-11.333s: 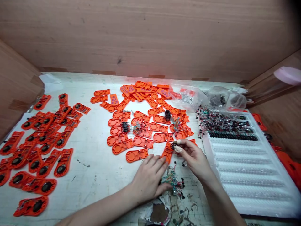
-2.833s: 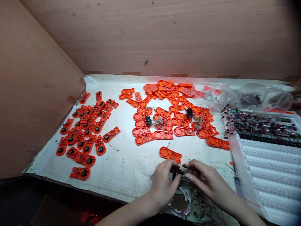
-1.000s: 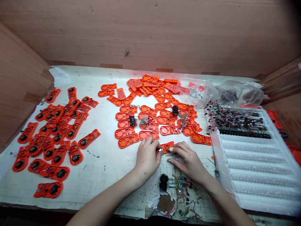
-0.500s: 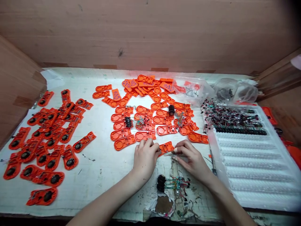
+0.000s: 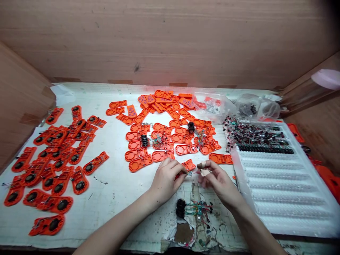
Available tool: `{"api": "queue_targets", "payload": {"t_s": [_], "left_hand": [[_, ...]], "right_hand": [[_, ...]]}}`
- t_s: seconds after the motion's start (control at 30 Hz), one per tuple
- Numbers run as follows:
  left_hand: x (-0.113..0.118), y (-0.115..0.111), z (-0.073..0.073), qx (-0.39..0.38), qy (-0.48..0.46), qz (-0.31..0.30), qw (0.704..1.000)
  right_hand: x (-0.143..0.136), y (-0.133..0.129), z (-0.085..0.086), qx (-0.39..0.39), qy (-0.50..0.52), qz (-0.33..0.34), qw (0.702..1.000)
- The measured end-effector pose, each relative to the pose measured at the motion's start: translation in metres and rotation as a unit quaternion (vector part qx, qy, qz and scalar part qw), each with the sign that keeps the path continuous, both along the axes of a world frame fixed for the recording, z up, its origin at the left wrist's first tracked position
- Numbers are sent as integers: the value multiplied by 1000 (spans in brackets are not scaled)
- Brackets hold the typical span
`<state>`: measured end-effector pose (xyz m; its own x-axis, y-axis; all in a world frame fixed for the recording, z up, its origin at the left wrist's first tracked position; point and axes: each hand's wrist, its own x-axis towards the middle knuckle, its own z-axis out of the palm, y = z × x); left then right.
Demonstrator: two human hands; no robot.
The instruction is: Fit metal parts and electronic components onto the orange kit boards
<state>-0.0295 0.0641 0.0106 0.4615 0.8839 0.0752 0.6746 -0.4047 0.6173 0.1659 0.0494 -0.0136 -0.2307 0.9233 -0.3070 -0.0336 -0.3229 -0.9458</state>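
Observation:
My left hand is closed, its thumb and forefinger pinching a small wired part near the front edge of an orange plastic shell. Thin wires stretch from there toward my right hand. Its fingers are curled around the wire ends, with tape or covers on some fingertips, and its thumb is blurred. The fingers partly hide the shell and the small part. Closer to me lies a bundle of black round speakers with coloured wires and small boards.
Rows of orange shells lie beyond my hands, backed by a heap. Shells fitted with black speakers cover the left. A white foam tray with wired parts stands right, near clear plastic bags. Wooden walls enclose the table.
My right hand has lifted slightly and turned, its fingers spreading a little from the shell. The wired part now shows between my hands. The camera view has shifted slightly.

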Motion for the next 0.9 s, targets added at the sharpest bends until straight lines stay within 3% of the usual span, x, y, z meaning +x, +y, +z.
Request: {"api": "queue_targets", "payload": {"t_s": [0.1, 0.23, 0.4, 0.53, 0.7, 0.8, 0.9], "left_hand": [[0, -4, -2, 22, 1, -10, 1000], [3, -6, 3, -31, -6, 2, 1000], [5, 3, 12, -168, -49, 3, 985], [0, 12, 9, -208, -67, -11, 976], [-2, 17, 9, -176, -39, -56, 982], [1, 17, 12, -95, 53, -108, 988], [2, 18, 12, -29, 138, -155, 978]], "right_hand": [[-1, 0, 1, -90, -10, 54, 994], [-10, -3, 3, -111, -7, 83, 990], [-15, -5, 5, 44, -81, 78, 993], [-12, -3, 6, 133, -160, 117, 971], [-8, -1, 10, 212, -230, 164, 936], [-7, -1, 12, 240, -262, 178, 917], [-6, 1, 12, 236, -259, 183, 919]]}}
